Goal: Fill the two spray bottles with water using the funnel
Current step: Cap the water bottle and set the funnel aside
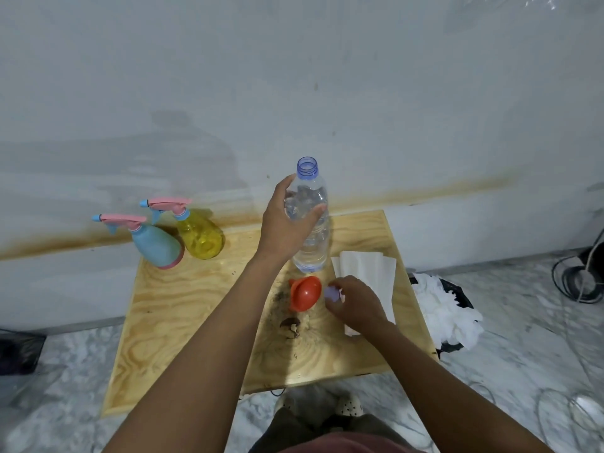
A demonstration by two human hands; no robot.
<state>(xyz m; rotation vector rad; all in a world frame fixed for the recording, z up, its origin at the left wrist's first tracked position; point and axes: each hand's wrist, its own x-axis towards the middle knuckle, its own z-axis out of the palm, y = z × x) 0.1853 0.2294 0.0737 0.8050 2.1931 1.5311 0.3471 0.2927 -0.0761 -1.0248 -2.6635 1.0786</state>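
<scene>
A clear water bottle point(313, 243) with its neck uncapped stands upright near the back of the wooden table point(183, 308). My left hand point(285, 223) is wrapped around its upper part. My right hand point(354, 302) holds the pale purple bottle cap point(332, 294) low over the table, just right of the orange funnel point(305, 293), which lies on its side. At the back left stand two spray bottles with pink trigger heads on: a blue one point(153, 243) and a yellow one point(200, 235), touching each other.
A folded white paper towel point(369, 273) lies under and behind my right hand. A bin with crumpled white tissues point(446, 312) stands right of the table. Dark stains and crumbs point(291, 325) mark the table's middle. Cables point(578, 279) lie on the floor at right.
</scene>
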